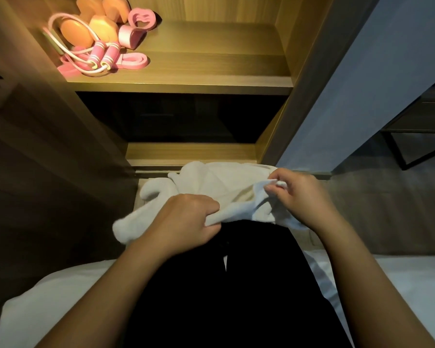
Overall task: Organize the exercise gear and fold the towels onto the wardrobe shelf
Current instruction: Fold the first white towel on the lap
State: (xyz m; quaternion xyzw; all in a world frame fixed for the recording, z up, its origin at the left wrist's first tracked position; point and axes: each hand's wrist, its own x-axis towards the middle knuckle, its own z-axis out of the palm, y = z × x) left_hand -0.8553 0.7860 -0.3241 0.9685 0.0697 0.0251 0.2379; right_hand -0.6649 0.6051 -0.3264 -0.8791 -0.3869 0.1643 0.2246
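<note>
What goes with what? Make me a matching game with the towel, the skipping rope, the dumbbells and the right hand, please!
Things
1. towel
2. skipping rope
3. dumbbells
4. right hand

Clues
A. orange, at the back left of the shelf
B. pinching a corner of cloth
C. white, bunched over the lap
D. pink with a pale cord, in front of the orange things

Pairs: 1-C, 2-D, 3-A, 4-B.
</note>
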